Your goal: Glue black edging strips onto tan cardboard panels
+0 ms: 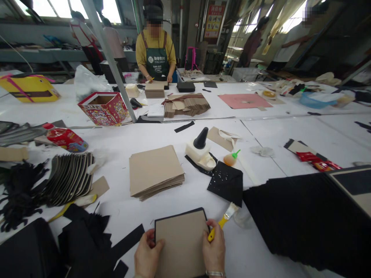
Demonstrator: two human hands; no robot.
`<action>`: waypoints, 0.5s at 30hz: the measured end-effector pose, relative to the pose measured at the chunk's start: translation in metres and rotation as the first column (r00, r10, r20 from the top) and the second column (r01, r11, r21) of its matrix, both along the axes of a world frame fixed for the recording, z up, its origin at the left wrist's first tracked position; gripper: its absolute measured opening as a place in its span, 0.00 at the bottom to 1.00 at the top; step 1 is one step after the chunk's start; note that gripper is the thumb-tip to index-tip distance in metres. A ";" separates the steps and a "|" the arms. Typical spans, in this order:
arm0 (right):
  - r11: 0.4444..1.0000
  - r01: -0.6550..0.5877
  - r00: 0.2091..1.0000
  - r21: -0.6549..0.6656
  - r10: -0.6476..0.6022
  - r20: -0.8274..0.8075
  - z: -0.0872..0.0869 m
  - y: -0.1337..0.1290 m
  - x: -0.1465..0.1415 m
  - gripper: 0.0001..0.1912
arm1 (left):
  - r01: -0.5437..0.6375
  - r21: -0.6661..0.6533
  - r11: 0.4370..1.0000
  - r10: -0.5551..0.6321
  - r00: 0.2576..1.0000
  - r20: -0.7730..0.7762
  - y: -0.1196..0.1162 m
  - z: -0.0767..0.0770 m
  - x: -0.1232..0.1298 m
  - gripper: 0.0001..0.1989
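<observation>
A white table (118, 204) spreads before you, a large black stack of sheets (301, 216) on its right. At the near edge, centre, is a black-edged beige board (181, 241), just nearer you than a pile of beige sheets (155, 170). Your left hand (147, 251) pinches its left edge, thumb on top; your right hand (215, 245) pinches its right edge, fingers also closed around a yellow-handled brush (222, 223).

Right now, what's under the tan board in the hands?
Black material shows along the top and upper sides of the tan board; its underside and whatever lies beneath are covered.
</observation>
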State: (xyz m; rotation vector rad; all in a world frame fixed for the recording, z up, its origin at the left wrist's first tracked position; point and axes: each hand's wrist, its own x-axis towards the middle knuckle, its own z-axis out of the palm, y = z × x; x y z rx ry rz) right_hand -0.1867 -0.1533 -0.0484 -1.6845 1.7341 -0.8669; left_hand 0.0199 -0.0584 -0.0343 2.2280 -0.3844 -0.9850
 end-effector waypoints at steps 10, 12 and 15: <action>0.999 -0.007 1.000 0.033 0.007 -0.003 -0.001 0.000 -0.002 0.13 | -0.025 -0.036 0.999 0.025 1.000 0.018 -0.001 0.005 -0.004 0.25; 0.999 -0.009 1.000 0.037 0.009 0.007 -0.002 0.000 -0.003 0.13 | -0.028 -0.036 0.999 0.029 0.999 0.022 0.000 0.002 -0.005 0.25; 0.999 -0.008 1.000 0.036 0.007 0.010 -0.002 0.000 -0.003 0.13 | -0.030 -0.040 0.999 0.031 0.999 0.026 0.002 -0.004 -0.004 0.25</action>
